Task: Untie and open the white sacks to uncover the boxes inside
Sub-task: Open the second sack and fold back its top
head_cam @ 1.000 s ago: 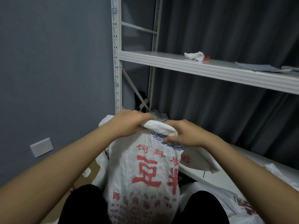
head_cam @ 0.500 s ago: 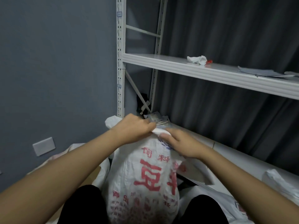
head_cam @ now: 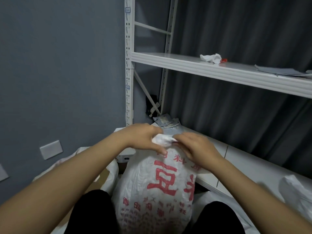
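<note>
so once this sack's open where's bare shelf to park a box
Upper shelf: bare from the left upright to the crumpled white wad; grey sheets crowd its right end. Lower shelf: bare right of the hands, up to the white bag. Its back-left corner holds grey scraps.

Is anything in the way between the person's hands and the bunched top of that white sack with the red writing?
Nothing visible. The left hand and right hand are both already on the gathered neck of the white woven sack with red characters, which stands between the knees. The sack is closed; no box shows yet.
</note>
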Motion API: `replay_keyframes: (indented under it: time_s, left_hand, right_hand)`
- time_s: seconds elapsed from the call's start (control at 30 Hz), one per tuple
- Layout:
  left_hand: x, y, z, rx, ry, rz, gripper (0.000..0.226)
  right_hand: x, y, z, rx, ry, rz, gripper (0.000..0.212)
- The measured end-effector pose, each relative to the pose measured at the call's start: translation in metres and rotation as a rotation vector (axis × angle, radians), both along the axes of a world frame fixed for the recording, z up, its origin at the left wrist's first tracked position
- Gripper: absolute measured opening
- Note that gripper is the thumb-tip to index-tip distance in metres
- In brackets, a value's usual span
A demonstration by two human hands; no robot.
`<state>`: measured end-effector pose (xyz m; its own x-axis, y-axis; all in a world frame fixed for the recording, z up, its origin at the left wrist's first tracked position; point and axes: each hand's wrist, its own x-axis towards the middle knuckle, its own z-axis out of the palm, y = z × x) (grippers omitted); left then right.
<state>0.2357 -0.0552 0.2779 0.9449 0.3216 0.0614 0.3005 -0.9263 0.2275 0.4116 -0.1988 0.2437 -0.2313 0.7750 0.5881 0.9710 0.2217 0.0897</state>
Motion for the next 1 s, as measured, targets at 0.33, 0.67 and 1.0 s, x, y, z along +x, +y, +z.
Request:
replay_keyframes:
  time_s: [0.33,0.67,1.0]
  left_hand:
    - [0.000,0.002,-0.049,0.361,-0.653,0.155,0.030]
    - [0.030,-0.008,-0.082,-1.237,-0.857,0.764,0.044]
    - [0.041,-0.032,-0.044,-1.484,-0.993,0.584,0.027]
  right_hand:
    - [0.005,0.010,-0.016,-0.339,0.468,-0.172,0.019]
    - [-0.043,0.014,-0.087,-0.072,0.707,-0.287,0.047]
    - [-0.049,0.011,-0.018,-0.071,0.861,-0.321,0.045]
